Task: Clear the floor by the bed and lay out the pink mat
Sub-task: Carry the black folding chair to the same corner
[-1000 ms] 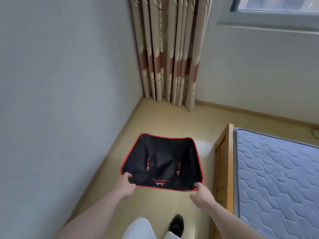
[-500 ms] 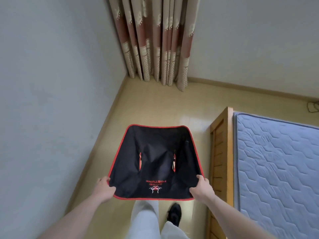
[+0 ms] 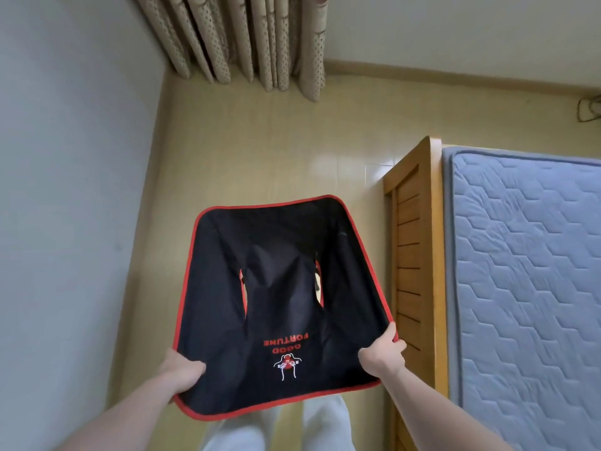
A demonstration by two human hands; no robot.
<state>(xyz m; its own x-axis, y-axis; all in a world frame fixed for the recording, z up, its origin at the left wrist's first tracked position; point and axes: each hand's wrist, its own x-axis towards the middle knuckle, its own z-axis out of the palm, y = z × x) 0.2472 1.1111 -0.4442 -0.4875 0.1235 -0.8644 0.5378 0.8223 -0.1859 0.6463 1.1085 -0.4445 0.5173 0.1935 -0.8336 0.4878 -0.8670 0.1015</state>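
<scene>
Black fabric seat (image 3: 283, 297), held flat, logo toward the hands (image 3: 383, 354).

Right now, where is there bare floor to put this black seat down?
Bare floor runs from the curtain to the black seat, between left wall and bed frame. It is tight beside the frame. Both hands, left and right, grip the seat.

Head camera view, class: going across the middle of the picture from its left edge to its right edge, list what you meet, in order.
Grey wall → bare strip of floor → black fabric chair seat with red trim → wooden bed frame → blue quilted mattress.
</scene>
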